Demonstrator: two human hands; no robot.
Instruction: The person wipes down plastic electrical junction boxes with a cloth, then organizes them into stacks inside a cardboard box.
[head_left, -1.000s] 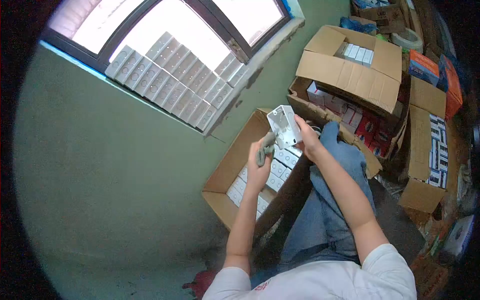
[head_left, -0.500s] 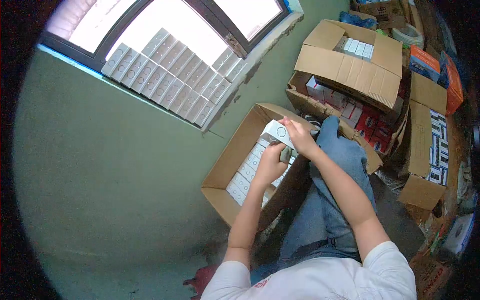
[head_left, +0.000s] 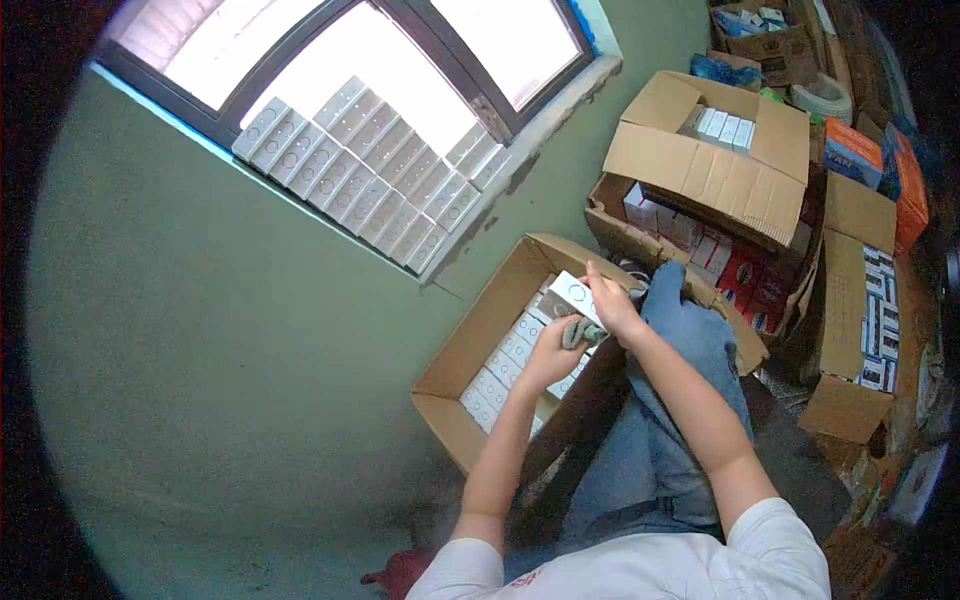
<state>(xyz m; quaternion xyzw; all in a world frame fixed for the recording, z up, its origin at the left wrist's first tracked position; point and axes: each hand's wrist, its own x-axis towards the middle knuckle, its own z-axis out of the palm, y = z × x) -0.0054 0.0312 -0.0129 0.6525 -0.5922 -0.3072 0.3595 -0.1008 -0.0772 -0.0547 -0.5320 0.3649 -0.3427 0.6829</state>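
Note:
My right hand (head_left: 617,305) grips a white rectangular box (head_left: 573,290) with round outlines on its face, held above an open cardboard carton. Below it, my left hand (head_left: 552,352) is closed around a grey-green cloth (head_left: 577,331), close against the underside of the box. Rows of similar white boxes (head_left: 497,372) lie inside the carton (head_left: 447,408). Parts of the carton's contents are hidden behind my hands and forearms.
Stacked white boxes (head_left: 370,165) stand on the windowsill at the upper left. Right of my legs are a flapped carton (head_left: 690,150), a carton of red and white packs below it, and another (head_left: 845,300) of blue-white packs. Orange boxes (head_left: 905,190) lean farther right.
The view has shifted, so the surroundings sit lower in the frame. My left hand has moved slightly under the box, and more of the cloth shows. The box stays in my right hand.

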